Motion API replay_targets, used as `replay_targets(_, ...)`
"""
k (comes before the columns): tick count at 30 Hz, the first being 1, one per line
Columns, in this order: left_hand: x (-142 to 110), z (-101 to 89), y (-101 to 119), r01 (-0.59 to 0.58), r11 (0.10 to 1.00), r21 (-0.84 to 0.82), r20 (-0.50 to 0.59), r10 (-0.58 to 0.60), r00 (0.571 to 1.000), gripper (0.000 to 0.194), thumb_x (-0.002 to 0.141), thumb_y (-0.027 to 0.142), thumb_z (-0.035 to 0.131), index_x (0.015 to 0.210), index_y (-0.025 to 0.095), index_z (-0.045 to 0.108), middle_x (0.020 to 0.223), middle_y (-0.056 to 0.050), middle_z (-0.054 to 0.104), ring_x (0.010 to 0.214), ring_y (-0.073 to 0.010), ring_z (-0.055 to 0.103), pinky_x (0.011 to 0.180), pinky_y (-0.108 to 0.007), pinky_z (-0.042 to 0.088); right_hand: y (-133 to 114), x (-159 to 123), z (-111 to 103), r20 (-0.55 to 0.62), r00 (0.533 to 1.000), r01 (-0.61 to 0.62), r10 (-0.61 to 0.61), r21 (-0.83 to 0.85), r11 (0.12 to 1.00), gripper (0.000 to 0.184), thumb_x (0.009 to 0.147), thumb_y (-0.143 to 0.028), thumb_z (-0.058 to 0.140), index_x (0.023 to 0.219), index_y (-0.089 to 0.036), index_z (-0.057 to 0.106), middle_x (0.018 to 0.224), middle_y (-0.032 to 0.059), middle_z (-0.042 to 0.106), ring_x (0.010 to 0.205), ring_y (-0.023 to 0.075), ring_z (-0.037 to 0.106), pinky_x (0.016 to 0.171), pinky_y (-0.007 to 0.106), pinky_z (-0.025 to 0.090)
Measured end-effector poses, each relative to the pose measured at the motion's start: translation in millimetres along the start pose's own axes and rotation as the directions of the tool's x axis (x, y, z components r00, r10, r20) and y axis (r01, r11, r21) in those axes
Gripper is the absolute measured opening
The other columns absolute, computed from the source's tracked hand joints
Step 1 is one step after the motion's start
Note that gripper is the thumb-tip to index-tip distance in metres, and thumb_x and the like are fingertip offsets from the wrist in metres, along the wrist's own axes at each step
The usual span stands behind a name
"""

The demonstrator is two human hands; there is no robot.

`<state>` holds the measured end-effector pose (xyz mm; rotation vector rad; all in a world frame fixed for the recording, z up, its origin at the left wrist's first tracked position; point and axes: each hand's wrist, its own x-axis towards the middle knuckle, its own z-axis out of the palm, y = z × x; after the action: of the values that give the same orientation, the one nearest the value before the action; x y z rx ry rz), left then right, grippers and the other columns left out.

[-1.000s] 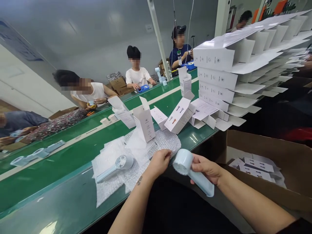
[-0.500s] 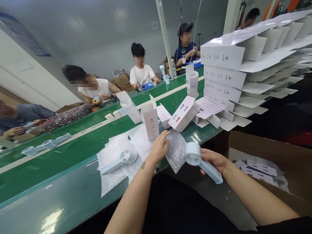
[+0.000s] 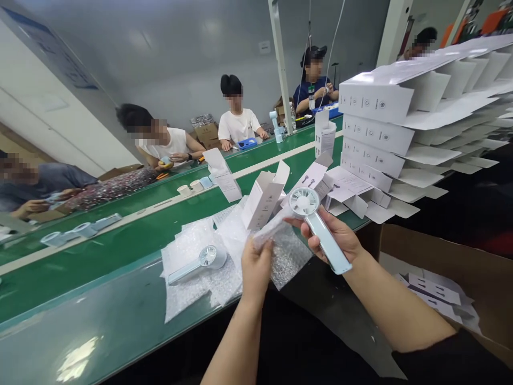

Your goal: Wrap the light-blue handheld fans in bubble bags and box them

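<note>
A light blue handheld fan (image 3: 326, 240) is in my right hand (image 3: 340, 235), its round head tilted up and to the left. My left hand (image 3: 256, 267) pinches the edge of a bubble wrap bag (image 3: 290, 256), which spreads below the fan's head. The right fingertips reach toward the bag's upper edge; whether they grip it I cannot tell. Left of my hands, a second light blue fan (image 3: 207, 256) lies on a pile of bubble wrap bags (image 3: 186, 299). An open white box (image 3: 262, 203) leans just behind my left hand.
Folded white boxes (image 3: 372, 133) are stacked high at the right. Below them stands a cardboard carton (image 3: 433, 246) with packed boxes inside. A green conveyor (image 3: 152, 230) carries fan parts (image 3: 84, 230). Several co-workers (image 3: 238, 120) sit along its far side.
My right hand has lifted the fan up and turned its face toward me. My left hand has moved down, pulling at the bag's edge. The open white box now leans to the right.
</note>
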<state>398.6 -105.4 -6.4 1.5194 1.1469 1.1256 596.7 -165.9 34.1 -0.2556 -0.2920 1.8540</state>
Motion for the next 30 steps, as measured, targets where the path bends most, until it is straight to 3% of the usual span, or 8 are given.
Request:
replay_targets(3,9,-11.8,-13,0.206,0.974,-0.1,-0.193,-0.222,0.956,0.039,0.077,0.034,0.063,0.109,0.017,0.05,0.077,-0.002,0.062,0.065,-0.0165,0.062,0.064,-0.032,0.052,5,5,-25,-0.033,0.999,-0.016,0.014,-0.045,0.999,0.028,0.098,-0.034,0.043,0.115,-0.013,0.051,0.095,0.0095,0.069,0.078,0.0143,0.071,0.058,0.021,0.059)
replay_targets(5,15,-23.4,-23,0.246,0.966,0.081,-0.266,-0.217,0.939,0.049,0.073,0.032,0.068,0.113,0.015,0.045,0.083,-0.004,0.061,0.075,-0.0198,0.063,0.072,-0.038,0.052,21,2,-48,-0.098,0.99,-0.101,0.102,0.007,0.995,0.028,0.095,-0.035,0.05,0.11,-0.011,0.053,0.088,0.009,0.07,0.075,0.0158,0.071,0.057,0.023,0.06)
replay_targets(9,10,-35.7,-36,-0.053,0.793,0.607,-0.294,0.286,0.912,0.063,0.072,0.032,0.071,0.123,0.013,0.039,0.11,-0.017,0.054,0.109,-0.032,0.053,0.092,-0.054,0.043,65,-1,-73,-0.28,0.939,-0.2,0.199,0.025,0.98,0.03,0.092,-0.031,0.057,0.108,-0.006,0.056,0.089,0.0119,0.069,0.076,0.0177,0.071,0.057,0.025,0.06)
replay_targets(12,-10,-42.1,-34,-0.407,0.606,0.684,-0.002,0.559,0.829,0.042,0.079,0.032,0.065,0.113,0.015,0.048,0.11,-0.015,0.055,0.11,-0.0301,0.052,0.091,-0.05,0.046,79,-1,-71,-0.346,0.917,-0.201,0.197,0.026,0.979,0.033,0.091,-0.03,0.057,0.112,-0.005,0.057,0.095,0.0115,0.069,0.078,0.0165,0.07,0.062,0.025,0.059)
replay_targets(15,-26,-54.4,-32,-0.612,0.535,0.583,0.503,0.355,0.788,0.028,0.078,0.025,0.065,0.105,0.021,0.058,0.105,-0.009,0.062,0.101,-0.0249,0.057,0.085,-0.042,0.051,70,-5,-66,-0.373,0.919,-0.154,0.128,-0.041,0.987,0.03,0.089,-0.029,0.06,0.109,-0.007,0.06,0.093,0.0095,0.07,0.079,0.0165,0.07,0.066,0.029,0.06)
replay_targets(17,-29,-62.1,-31,-0.613,0.55,0.567,0.613,0.215,0.76,0.022,0.081,0.017,0.058,0.102,0.021,0.063,0.106,-0.008,0.065,0.1,-0.0237,0.059,0.085,-0.041,0.053,64,-10,-65,-0.387,0.919,-0.13,0.079,-0.109,0.985,0.026,0.084,-0.026,0.065,0.103,-0.008,0.063,0.091,0.0092,0.07,0.08,0.0174,0.07,0.066,0.029,0.06)
replay_targets(23,-16,-58.0,-22,-0.419,0.763,0.492,0.593,0.058,0.803,0.026,0.085,0.018,0.047,0.093,0.021,0.071,0.105,-0.007,0.068,0.095,-0.019,0.065,0.088,-0.034,0.051,83,-36,-59,-0.156,0.949,-0.302,0.274,-0.198,0.932,0.043,0.063,-0.029,0.082,0.095,-0.01,0.062,0.083,0.0085,0.069,0.072,0.02,0.069,0.06,0.03,0.058)
replay_targets(30,-18,-32.1,-11,-0.194,0.706,0.681,0.229,0.047,0.972,0.008,0.073,0.017,0.057,0.067,0.019,0.062,0.07,-0.001,0.064,0.07,-0.0175,0.06,0.068,-0.031,0.046,100,-54,-35,-0.245,0.942,-0.31,0.229,-0.377,0.873,0.056,0.061,-0.023,0.084,0.104,-0.014,0.05,0.087,0.0058,0.066,0.072,0.0187,0.068,0.058,0.028,0.056)
